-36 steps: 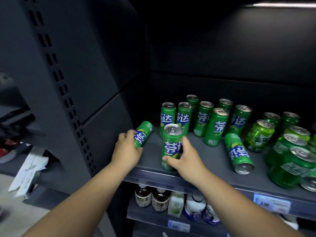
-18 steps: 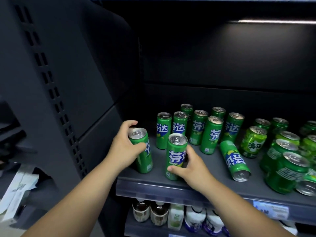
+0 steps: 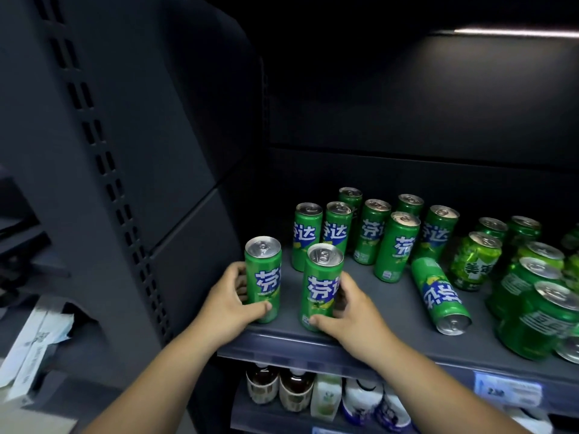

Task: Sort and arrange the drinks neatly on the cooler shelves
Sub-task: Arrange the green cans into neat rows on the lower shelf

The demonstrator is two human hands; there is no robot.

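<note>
At the front left corner of the dark grey cooler shelf (image 3: 391, 308), in the head view, two slim green cans stand upright near each other with a gap between them, both close to the front lip. The left hand (image 3: 230, 297) grips the left can (image 3: 262, 277) low on its body, with the thumb across the front near the base and the fingers curled round its left side. The right hand (image 3: 352, 311) grips the right can (image 3: 321, 286), with the thumb pressed at its bottom front edge and the fingers wrapped round its right side. Both cans show blue and white lettering toward the camera.

Behind them a cluster of upright slim cans (image 3: 372, 236) of the same kind stands toward the back in loose rows. To the right, a fallen slim can (image 3: 440, 296) lies on its side, one silver end pointing at the front edge. Further right is a crowd of shorter, fatter green cans (image 3: 529, 277). Most are upright. One at the far right edge seems to lie on its side, though the frame cuts it off.

Below, bottles and cartons (image 3: 294, 389) line a lower shelf, and a price label (image 3: 507, 393) sits on the upper shelf's front rail. A perforated upright post (image 3: 103, 170) stands at the left, with folded papers (image 3: 34, 343) beyond it. A light strip (image 3: 517, 32) glows at the top right.
</note>
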